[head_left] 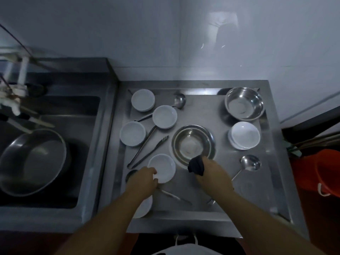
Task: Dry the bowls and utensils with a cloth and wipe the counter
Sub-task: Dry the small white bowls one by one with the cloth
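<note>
Hands (145, 178) gripping bowl (162, 167), cloth (196, 165).

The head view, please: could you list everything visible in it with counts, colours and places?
white bowls: about seven, one partly hidden, white, left and right of counter
steel bowls: two, silver, centre and back right
ladles: two clear, silver, back and front right
tongs: one, silver, left of centre
counter: one, steel, right of sink
sink: one, steel, left
pan: one, silver, in sink
bucket: one, orange, far right
cloth: one, dark, in right hand
left hand: on near white bowl
right hand: holds cloth by centre steel bowl
</note>
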Available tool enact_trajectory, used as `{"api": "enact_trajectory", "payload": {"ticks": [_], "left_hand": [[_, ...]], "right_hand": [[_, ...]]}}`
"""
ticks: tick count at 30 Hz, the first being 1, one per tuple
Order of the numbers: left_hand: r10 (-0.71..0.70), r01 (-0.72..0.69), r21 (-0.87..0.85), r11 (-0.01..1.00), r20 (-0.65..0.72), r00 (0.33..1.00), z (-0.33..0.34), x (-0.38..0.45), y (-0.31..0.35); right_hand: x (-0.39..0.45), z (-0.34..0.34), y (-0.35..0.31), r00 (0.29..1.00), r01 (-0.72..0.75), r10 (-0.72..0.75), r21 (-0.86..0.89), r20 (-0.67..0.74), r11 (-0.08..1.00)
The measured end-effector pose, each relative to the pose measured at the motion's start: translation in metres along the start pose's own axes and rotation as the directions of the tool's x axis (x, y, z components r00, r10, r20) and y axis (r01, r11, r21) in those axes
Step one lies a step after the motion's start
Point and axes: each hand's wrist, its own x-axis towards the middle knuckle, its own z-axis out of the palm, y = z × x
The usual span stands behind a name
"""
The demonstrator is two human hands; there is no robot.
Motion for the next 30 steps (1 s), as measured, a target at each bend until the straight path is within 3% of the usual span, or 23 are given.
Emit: {"api": "enact_trajectory", "payload": {"ticks": [4,10,16,22,30], "left_hand": [[0.03,-0.03,0.005,1.0,-0.049,0.998,-0.006,0.009,-0.032],[0.076,-0.072,0.068,0.995,-0.053,0.996,-0.014,0.041,-0.023],[-0.031,0.031,0.033,0.999,0.029,0.999,-0.005,0.074,-0.005],[-0.089,0.093,-0.087,0.992,0.056,0.994,-0.008,0.084,-0.003],[-0.119,0.137,-0.456,0.879,0.068,0.991,-0.044,0.054,0.006]], "right_hand": [[-0.006,0.033,-0.024,0.999,-0.021,0.023,-0.061,0.029,0.998],[-0.005,0.059,-0.036,0.996,-0.081,0.084,-0.136,0.022,0.987],[0.0,0.065,-0.034,0.991,-0.133,0.134,-0.101,0.008,0.986],[-0.003,0.059,-0.037,0.98,-0.19,0.198,0.157,-0.035,0.969],[-0.01,0.015,-0.06,0.941,-0.217,0.322,0.545,-0.104,0.81]]}}
